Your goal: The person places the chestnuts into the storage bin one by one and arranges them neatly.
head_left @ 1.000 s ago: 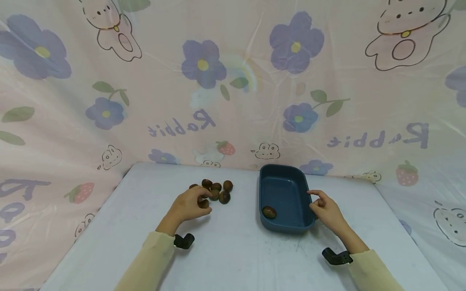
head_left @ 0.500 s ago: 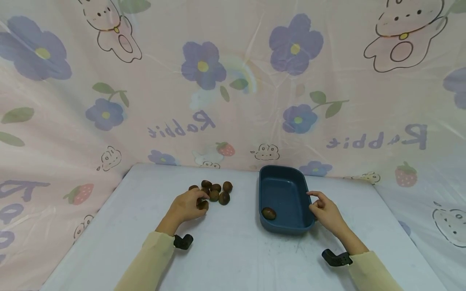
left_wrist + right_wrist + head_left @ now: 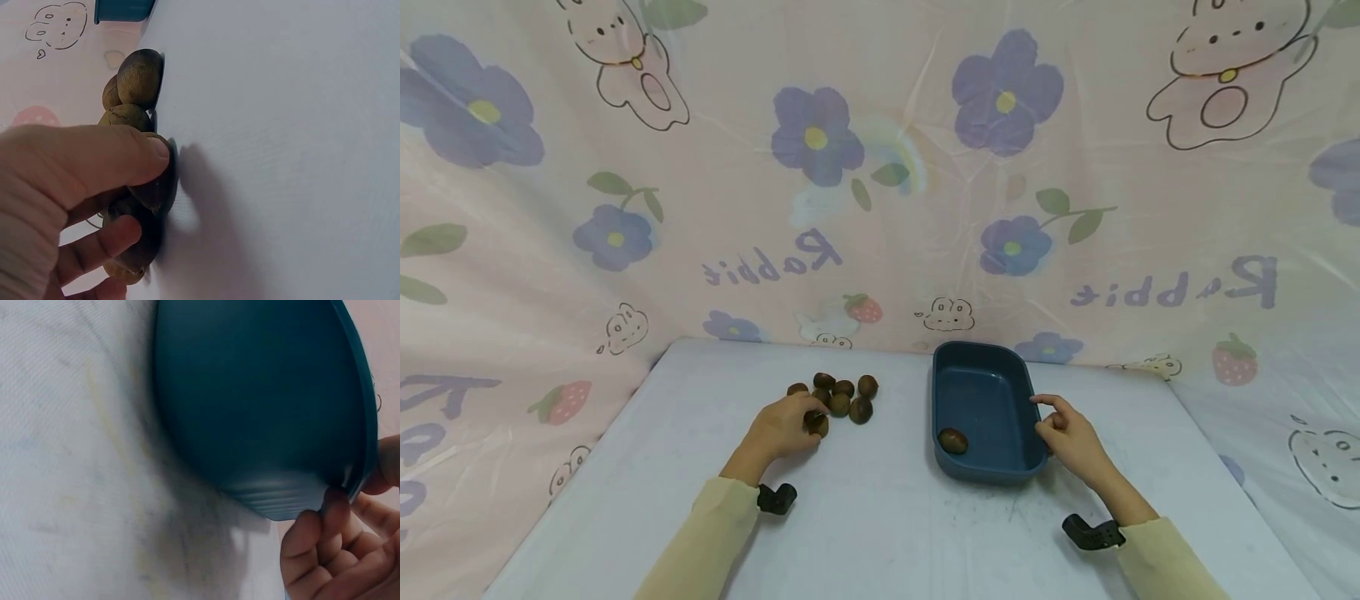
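Observation:
At the left edge of a small cluster of glossy brown chestnuts (image 3: 839,405), my left hand (image 3: 778,423) pinches one chestnut (image 3: 819,426) between thumb and fingers. The left wrist view shows the thumb (image 3: 140,155) laid on that dark nut, low against the white tabletop; the fingers curl close to its neighbours. My right hand (image 3: 1070,431) grips the right side of a deep blue rectangular bin (image 3: 988,477). Its thumb and fingers pinch the rim in the right wrist view. A single chestnut (image 3: 953,441) lies in the bin's near left corner.
The white-covered table (image 3: 880,517) stretches out under both hands. Behind it hangs a pale curtain (image 3: 910,233) printed with flowers and rabbits, meeting the table's back edge. Black wrist-worn devices (image 3: 777,498) sit at both sleeves.
My left thumb and fingers have drawn in around the chestnut at the cluster's near left side. The right hand and the bin stay as they were.

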Motion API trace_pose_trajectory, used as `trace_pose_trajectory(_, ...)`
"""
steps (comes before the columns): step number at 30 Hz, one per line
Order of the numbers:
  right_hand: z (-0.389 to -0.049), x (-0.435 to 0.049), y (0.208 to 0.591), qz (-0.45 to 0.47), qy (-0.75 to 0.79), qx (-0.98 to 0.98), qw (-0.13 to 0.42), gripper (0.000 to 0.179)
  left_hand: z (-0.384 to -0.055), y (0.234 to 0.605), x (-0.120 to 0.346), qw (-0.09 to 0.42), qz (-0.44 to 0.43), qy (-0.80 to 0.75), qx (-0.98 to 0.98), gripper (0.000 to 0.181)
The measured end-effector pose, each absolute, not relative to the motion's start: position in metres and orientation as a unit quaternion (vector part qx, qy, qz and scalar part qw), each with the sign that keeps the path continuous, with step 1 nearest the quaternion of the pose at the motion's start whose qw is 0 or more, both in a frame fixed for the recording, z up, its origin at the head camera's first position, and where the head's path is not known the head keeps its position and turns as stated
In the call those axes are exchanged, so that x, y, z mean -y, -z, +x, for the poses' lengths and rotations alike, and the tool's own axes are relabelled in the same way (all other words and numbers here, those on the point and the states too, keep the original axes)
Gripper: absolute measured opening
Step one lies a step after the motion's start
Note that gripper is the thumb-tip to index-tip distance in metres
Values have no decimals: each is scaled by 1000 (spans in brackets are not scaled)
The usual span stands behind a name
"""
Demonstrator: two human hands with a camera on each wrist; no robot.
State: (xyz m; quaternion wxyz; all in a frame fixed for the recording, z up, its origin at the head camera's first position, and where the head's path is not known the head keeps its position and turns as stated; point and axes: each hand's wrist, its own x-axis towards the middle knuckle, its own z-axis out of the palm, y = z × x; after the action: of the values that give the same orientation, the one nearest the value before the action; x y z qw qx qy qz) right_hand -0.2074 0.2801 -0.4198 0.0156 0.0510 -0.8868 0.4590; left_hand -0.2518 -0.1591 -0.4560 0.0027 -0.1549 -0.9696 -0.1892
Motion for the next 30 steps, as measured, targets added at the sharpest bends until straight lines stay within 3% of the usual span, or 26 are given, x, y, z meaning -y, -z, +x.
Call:
trace_pose_trajectory(15,-204,-278,417,50,-453,890,19,41,-255,455,158,-25,-140,207,968,34)
trace_pose_trajectory(30,-223,-295,454,48,-447,892,36,42,-256,457,158,-29,-139,228,963,32)
